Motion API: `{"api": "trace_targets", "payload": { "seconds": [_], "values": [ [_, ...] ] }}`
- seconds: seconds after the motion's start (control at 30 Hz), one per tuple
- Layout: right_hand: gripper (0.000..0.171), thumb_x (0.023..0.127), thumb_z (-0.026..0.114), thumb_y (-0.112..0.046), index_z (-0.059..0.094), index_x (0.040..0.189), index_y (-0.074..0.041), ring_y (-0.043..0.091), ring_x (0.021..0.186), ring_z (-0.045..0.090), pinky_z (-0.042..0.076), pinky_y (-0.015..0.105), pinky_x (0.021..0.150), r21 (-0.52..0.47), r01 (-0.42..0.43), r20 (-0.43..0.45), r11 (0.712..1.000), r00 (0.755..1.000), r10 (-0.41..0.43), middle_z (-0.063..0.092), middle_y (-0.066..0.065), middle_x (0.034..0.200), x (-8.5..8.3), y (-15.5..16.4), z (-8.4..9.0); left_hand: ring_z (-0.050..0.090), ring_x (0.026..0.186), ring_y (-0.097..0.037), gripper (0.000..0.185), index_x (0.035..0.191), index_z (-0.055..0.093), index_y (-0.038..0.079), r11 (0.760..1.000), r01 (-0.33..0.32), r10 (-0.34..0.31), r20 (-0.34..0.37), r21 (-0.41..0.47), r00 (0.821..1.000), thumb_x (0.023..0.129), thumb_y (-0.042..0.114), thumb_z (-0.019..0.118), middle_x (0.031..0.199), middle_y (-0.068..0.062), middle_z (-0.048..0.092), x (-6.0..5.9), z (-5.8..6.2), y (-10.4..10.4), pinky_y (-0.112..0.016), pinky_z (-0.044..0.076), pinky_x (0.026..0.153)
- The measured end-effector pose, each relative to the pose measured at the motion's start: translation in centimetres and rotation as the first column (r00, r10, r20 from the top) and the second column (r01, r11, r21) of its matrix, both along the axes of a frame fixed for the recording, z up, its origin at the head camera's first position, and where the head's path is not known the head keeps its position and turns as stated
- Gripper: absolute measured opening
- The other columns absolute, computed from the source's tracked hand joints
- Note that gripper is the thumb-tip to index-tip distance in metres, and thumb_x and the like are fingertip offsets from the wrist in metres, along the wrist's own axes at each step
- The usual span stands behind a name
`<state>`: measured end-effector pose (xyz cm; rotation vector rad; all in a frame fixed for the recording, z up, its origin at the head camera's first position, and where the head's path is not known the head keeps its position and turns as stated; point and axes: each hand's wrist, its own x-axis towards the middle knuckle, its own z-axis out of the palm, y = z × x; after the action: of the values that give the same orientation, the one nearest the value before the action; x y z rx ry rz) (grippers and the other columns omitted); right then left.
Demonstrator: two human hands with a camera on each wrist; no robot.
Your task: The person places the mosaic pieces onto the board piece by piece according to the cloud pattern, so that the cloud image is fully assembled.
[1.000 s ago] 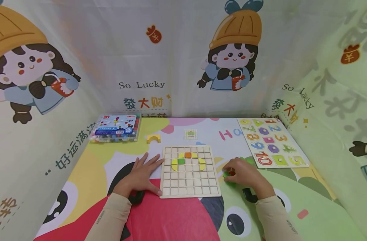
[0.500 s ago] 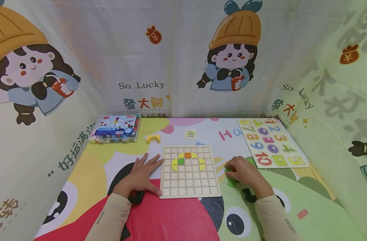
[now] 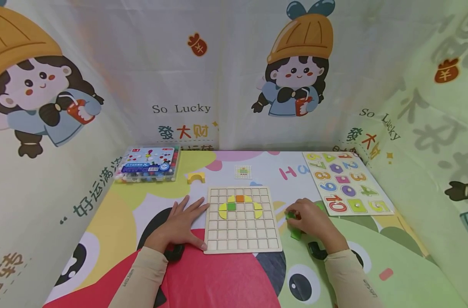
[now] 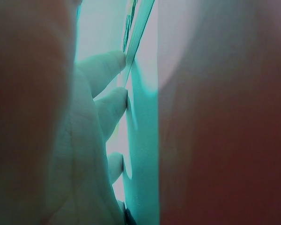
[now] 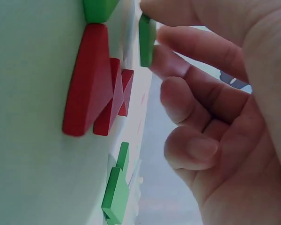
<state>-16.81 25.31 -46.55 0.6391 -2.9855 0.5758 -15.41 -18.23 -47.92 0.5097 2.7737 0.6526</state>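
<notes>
The right hand [image 3: 313, 221] is pinching a green piece [image 5: 147, 40] just right of the board [image 3: 241, 220] while the flat left hand [image 3: 178, 225] is steadying it; a loose pinch risks dropping it

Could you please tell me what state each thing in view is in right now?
Left hand: flat, fingers spread, touching the board's left edge.
Right hand: pinching a green piece.
Wooden grid board: mostly unfilled, a few coloured tiles seated near the top.
Red pieces: loose on the mat.
Bead box: closed.
Number puzzle: pieces seated.
Yellow arch block: standing alone.
</notes>
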Motion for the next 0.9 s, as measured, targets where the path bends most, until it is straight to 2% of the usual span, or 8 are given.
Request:
{"api": "trace_targets", "payload": {
  "seconds": [0.17,0.27,0.37,0.53,0.7,0.9],
  "values": [
    [0.022,0.085,0.087,-0.016,0.082,0.105,-0.009,0.012,0.084,0.056,0.054,0.031,0.072,-0.029,-0.010,-0.068,1.000,0.998,0.008,0.071,-0.001,0.097,0.1,-0.3,0.1,-0.001,0.165,-0.044,0.127,0.166,0.037,0.032,1.000,0.001,-0.001,0.001,0.006,1.000,0.058,0.066,0.095,0.178,0.003,0.023,-0.1,-0.2,0.0,-0.071,-0.002,0.129],
    [0.021,0.085,0.087,-0.015,0.082,0.105,-0.009,0.011,0.085,0.058,0.056,0.032,0.074,-0.040,-0.052,-0.105,0.998,0.993,0.048,0.072,-0.001,0.099,0.1,-0.8,0.2,-0.001,0.165,-0.044,0.127,0.166,0.037,0.033,1.000,0.005,-0.005,0.012,0.008,1.000,0.058,0.066,0.095,0.178,0.003,0.022,0.0,-0.3,0.1,-0.071,-0.002,0.129],
    [0.022,0.085,0.087,-0.015,0.083,0.106,-0.009,0.012,0.088,0.059,0.057,0.033,0.077,-0.052,-0.085,-0.093,0.995,0.992,0.080,0.072,-0.001,0.101,0.1,-1.9,0.5,-0.001,0.165,-0.045,0.126,0.166,0.037,0.033,1.000,0.005,-0.005,0.018,0.005,1.000,0.058,0.066,0.095,0.178,0.003,0.022,0.1,-0.4,0.1,-0.071,-0.002,0.129],
    [0.023,0.087,0.085,-0.015,0.083,0.109,-0.009,0.016,0.098,0.060,0.059,0.038,0.085,-0.038,-0.144,-0.042,0.989,0.989,0.142,0.072,0.001,0.104,-0.5,-4.9,2.1,0.000,0.165,-0.045,0.126,0.165,0.037,0.033,1.000,0.002,-0.003,0.013,0.006,1.000,0.058,0.065,0.095,0.178,0.002,0.023,0.1,-0.4,0.1,-0.071,-0.002,0.129],
    [0.023,0.088,0.082,-0.013,0.083,0.110,-0.008,0.018,0.100,0.062,0.059,0.038,0.088,-0.017,-0.249,-0.058,0.968,0.967,0.248,0.072,0.002,0.104,-2.1,-7.7,3.0,-0.001,0.165,-0.044,0.126,0.165,0.038,0.032,1.000,0.000,0.000,0.006,0.009,1.000,0.058,0.065,0.095,0.178,0.002,0.023,0.0,-0.3,0.0,-0.071,-0.002,0.129],
    [0.020,0.089,0.081,-0.010,0.084,0.109,-0.008,0.019,0.096,0.065,0.059,0.035,0.087,0.024,-0.374,-0.064,0.927,0.925,0.375,0.076,0.004,0.103,-4.0,-10.6,2.7,-0.001,0.165,-0.045,0.126,0.165,0.038,0.032,1.000,0.007,-0.007,0.000,-0.004,1.000,0.058,0.065,0.095,0.178,0.002,0.023,0.1,-0.1,0.0,-0.072,-0.001,0.129]
  ]
}}
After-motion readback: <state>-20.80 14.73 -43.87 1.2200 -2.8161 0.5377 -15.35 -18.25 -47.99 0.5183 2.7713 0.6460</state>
